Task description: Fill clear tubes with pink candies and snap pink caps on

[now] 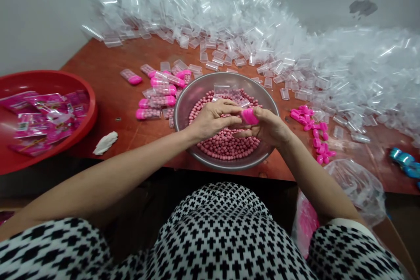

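Over a metal bowl (226, 165) of round pink beads (226, 145), my two hands meet at one small container. My right hand (271, 127) grips its glossy pink cap (250, 116) between thumb and fingers. On the other side, my left hand (213, 118) pinches the clear plastic tube, which the fingers mostly hide. Behind my hands, a loose clear tube (222, 92) lies in the bowl on the beads. Left of the bowl is a group of bead-filled tubes with pink caps (157, 102).
A large heap of clear empty tubes (210, 13) covers the table's back and right. Pink caps (316, 135) lie right of the bowl, near a plastic bag (354, 183) and blue pieces (405, 162). At left are a red basin (93, 109) with pink packets and a crumpled white scrap (105, 142).
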The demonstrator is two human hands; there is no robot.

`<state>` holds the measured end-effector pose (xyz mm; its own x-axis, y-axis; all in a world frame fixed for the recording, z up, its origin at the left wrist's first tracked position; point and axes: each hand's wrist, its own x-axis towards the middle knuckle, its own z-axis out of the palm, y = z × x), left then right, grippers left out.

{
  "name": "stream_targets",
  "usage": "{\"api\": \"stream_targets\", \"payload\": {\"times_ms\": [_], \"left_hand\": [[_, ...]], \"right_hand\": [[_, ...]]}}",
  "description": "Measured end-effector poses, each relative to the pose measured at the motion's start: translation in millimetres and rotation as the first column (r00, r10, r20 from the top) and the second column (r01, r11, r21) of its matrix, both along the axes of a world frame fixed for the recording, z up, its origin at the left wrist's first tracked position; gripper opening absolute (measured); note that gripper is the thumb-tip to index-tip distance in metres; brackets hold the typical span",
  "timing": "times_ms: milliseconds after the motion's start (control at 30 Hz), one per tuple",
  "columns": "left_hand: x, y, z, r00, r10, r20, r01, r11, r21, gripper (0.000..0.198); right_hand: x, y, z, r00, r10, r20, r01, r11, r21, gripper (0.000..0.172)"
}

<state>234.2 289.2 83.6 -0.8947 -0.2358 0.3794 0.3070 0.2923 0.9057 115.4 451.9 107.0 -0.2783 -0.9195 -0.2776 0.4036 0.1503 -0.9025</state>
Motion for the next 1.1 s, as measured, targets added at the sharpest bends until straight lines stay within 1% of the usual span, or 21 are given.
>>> {"api": "stream_targets", "payload": {"times_ms": [133, 200, 300, 400, 500, 567, 600, 667, 733, 767, 800, 833, 867, 900, 933, 967, 1000, 1033, 1100], "left_hand": [[-0.8, -0.9, -2.6, 1.0, -0.018, -0.022, 0.019, 0.999, 0.027, 0.018], [-1.4, -1.6, -2.2, 0.999, -0.02, -0.026, 0.021, 0.999, 0.049, 0.016], [-2.2, -1.9, -1.0, 0.999, -0.017, -0.03, 0.019, 0.997, 0.08, 0.014], [-2.7, 0.9, 0.8, 1.0, -0.014, -0.013, 0.016, 0.995, 0.1, 0.018], [-3.0, -0.4, 5.6, 1.0, 0.014, 0.014, -0.016, 0.988, 0.151, 0.025], [-2.3, -12.5, 10.3, 0.996, 0.087, 0.024, -0.09, 0.982, 0.166, 0.029], [-1.5, -23.5, 12.5, 0.99, 0.142, 0.025, -0.144, 0.978, 0.152, 0.031], [1.6, -53.8, 15.6, 0.961, 0.276, 0.022, -0.276, 0.957, 0.082, 0.033], [6.3, -86.8, 16.8, 0.906, 0.422, 0.029, -0.421, 0.906, -0.032, 0.036], [8.9, -100.2, 17.0, 0.871, 0.491, 0.028, -0.484, 0.866, -0.126, 0.038], [11.2, -109.5, 17.4, 0.833, 0.553, 0.013, -0.537, 0.813, -0.225, 0.04], [12.9, -113.8, 18.0, 0.811, 0.586, -0.006, -0.555, 0.765, -0.327, 0.04], [13.5, -112.9, 18.9, 0.809, 0.588, -0.025, -0.541, 0.726, -0.425, 0.039], [12.9, -107.3, 20.1, 0.828, 0.56, -0.028, -0.491, 0.701, -0.517, 0.036], [10.6, -98.1, 21.3, 0.865, 0.502, -0.003, -0.4, 0.685, -0.61, 0.032], [6.8, -86.8, 22.3, 0.898, 0.437, 0.048, -0.283, 0.658, -0.698, 0.03], [1.5, -74.9, 22.7, 0.915, 0.386, 0.119, -0.156, 0.608, -0.778, 0.029], [-5.0, -63.9, 22.2, 0.911, 0.362, 0.197, -0.03, 0.536, -0.844, 0.03], [-19.6, -48.3, 18.2, 0.869, 0.375, 0.321, 0.18, 0.365, -0.913, 0.031]], "right_hand": [[7.1, -7.3, -3.8, 0.992, -0.105, 0.064, 0.107, 0.994, -0.034, 0.04], [9.7, -11.7, -5.5, 0.986, -0.153, 0.068, 0.157, 0.985, -0.069, 0.038], [12.5, -18.2, -8.3, 0.98, -0.189, 0.06, 0.194, 0.977, -0.093, 0.038], [13.0, -22.7, -9.9, 0.98, -0.193, 0.045, 0.195, 0.98, -0.041, 0.045], [8.8, -23.1, -7.0, 0.982, -0.191, -0.003, 0.191, 0.981, 0.024, 0.06], [2.5, -19.4, -2.8, 0.972, -0.227, -0.061, 0.228, 0.974, 0.012, 0.067], [-1.5, -16.2, -0.7, 0.96, -0.261, -0.099, 0.262, 0.965, -0.011, 0.068], [-10.0, -7.3, 2.1, 0.923, -0.344, -0.17, 0.339, 0.939, -0.056, 0.063], [-17.3, 2.6, 2.3, 0.889, -0.403, -0.218, 0.396, 0.915, -0.076, 0.055], [-19.7, 7.0, 1.4, 0.878, -0.419, -0.23, 0.412, 0.908, -0.078, 0.051], [-21.3, 10.6, 0.2, 0.872, -0.428, -0.236, 0.422, 0.903, -0.081, 0.048], [-22.0, 13.2, -1.3, 0.87, -0.432, -0.236, 0.424, 0.901, -0.087, 0.046], [-21.9, 14.9, -2.7, 0.87, -0.434, -0.235, 0.423, 0.901, -0.097, 0.045], [-21.4, 15.5, -3.9, 0.869, -0.436, -0.233, 0.422, 0.9, -0.108, 0.044], [-20.5, 15.5, -5.0, 0.869, -0.438, -0.232, 0.421, 0.899, -0.118, 0.044], [-19.6, 14.9, -5.8, 0.869, -0.437, -0.233, 0.42, 0.899, -0.122, 0.043], [-18.7, 14.1, -6.4, 0.87, -0.433, -0.237, 0.416, 0.901, -0.122, 0.043], [-18.1, 13.4, -7.1, 0.872, -0.426, -0.243, 0.409, 0.905, -0.119, 0.042], [-17.8, 12.8, -8.6, 0.875, -0.409, -0.258, 0.393, 0.912, -0.115, 0.041]]}}
